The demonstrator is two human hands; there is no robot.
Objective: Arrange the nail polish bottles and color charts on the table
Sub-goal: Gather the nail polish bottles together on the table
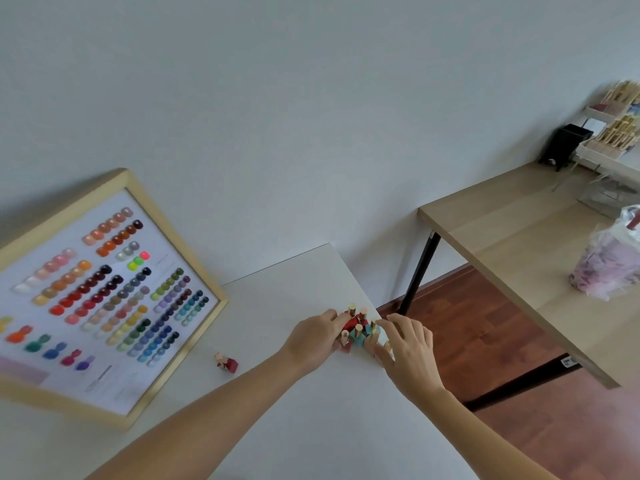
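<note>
A cluster of several small nail polish bottles (358,330), red and teal with gold caps, stands near the right edge of the white table (311,410). My left hand (313,339) presses against the cluster from the left, fingers on the red bottles. On the other side my right hand (407,344) cups the teal bottles. One red bottle (227,362) lies on its side, apart, to the left. A wood-framed color chart (104,299) with rows of colored swatches lies on the table's left part.
A wooden table (519,244) with black legs stands to the right, across a gap showing brown floor (485,334). On it sit a plastic bag (609,258), a black holder (564,143) and racks of bottles (620,133). A white wall is behind.
</note>
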